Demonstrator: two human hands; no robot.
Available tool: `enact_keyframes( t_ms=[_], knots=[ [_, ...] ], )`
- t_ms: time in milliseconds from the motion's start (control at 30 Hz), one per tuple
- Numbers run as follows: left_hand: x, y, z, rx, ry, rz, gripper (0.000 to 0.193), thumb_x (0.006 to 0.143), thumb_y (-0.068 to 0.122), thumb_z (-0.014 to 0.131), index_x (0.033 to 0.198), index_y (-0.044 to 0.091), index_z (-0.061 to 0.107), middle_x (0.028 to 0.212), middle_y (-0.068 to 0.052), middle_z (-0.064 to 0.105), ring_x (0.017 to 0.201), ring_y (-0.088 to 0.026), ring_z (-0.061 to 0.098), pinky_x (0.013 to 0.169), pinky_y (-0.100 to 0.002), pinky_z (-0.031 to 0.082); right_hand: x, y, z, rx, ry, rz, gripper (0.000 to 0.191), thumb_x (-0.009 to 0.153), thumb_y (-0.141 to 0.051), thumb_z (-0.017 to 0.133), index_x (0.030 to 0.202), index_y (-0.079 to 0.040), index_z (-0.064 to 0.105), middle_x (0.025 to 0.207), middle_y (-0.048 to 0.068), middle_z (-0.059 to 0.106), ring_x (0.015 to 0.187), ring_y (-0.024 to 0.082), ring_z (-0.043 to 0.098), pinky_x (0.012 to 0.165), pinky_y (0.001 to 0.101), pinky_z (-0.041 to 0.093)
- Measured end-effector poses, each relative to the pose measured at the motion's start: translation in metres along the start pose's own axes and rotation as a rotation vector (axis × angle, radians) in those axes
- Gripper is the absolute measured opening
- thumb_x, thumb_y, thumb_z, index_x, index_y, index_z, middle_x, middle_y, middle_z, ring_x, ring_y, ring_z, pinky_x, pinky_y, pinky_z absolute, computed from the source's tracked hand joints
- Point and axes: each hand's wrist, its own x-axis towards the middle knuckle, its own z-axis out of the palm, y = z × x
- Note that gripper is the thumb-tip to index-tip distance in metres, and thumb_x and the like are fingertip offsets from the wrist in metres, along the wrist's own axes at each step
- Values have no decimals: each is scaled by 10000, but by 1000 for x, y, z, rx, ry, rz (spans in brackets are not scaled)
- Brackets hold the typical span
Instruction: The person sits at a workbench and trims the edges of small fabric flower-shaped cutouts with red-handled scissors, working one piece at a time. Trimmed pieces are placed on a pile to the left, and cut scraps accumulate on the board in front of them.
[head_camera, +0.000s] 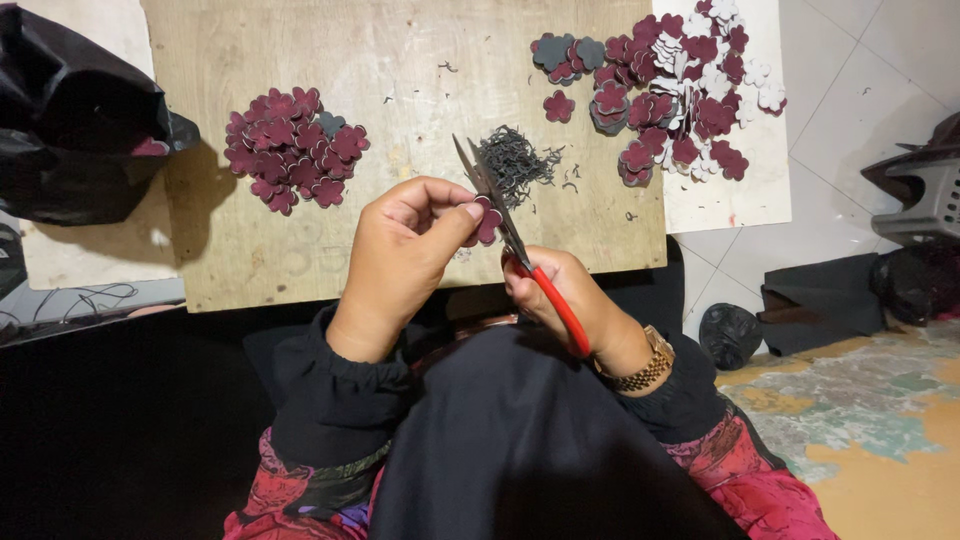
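a: what is seen at the far left?

b: a black bag (70, 120) is laid at the board's left edge, and a heap of trimmed maroon flowers (293, 148) is piled on the wooden board (400, 60) beside it.

a: and the left hand (400, 255)?

b: its thumb and fingertips (470, 212) are pinched together on a small maroon flower piece (488, 222), which is held above the board's near edge. the piece is gripped by one side, so its lobed edge is left sticking out past the fingertips toward the blades.

a: how does the piece look?

b: dark maroon, flat, with rounded petals; finer detail cannot be told.

a: the right hand (565, 295)?

b: it is closed around the red handles of the scissors (510, 235), whose blades are set against the piece. a pile of dark trimmings (515, 160) is seen just behind the blades, and an untrimmed heap of maroon, grey and white flowers (680, 90) is spread at the upper right.
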Motion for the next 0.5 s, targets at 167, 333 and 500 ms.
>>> enact_keyframes(
  t_ms=[167, 333, 500],
  knots=[
    [0, 2, -3, 25, -9, -10, 90, 999, 52, 656, 1057, -15, 668, 920, -59, 747, 825, -92, 699, 746, -230, 550, 1, 4, -2, -141, 27, -3, 430, 1026, -511, 606, 940, -92, 556, 770, -70, 472, 707, 32, 422, 613, 218, 404],
    [0, 3, 0, -30, 19, -76, 182, 977, 45, 648, 1152, -1, 633, 1005, -51, 722, 887, -82, 711, 745, -232, 581, 0, 1, -1, 157, -8, 22, 520, 976, -607, 609, 960, -94, 527, 744, -66, 458, 641, 43, 427, 576, 212, 390],
    [0, 4, -1, -98, -20, -15, 383, 958, -48, 647, 1334, -15, 580, 1068, -67, 689, 905, -74, 648, 805, -226, 546, 3, -3, -1, 194, -3, -23, 582, 957, -665, 627, 958, -93, 516, 786, -46, 453, 679, 57, 430, 611, 216, 400]
  ],
)
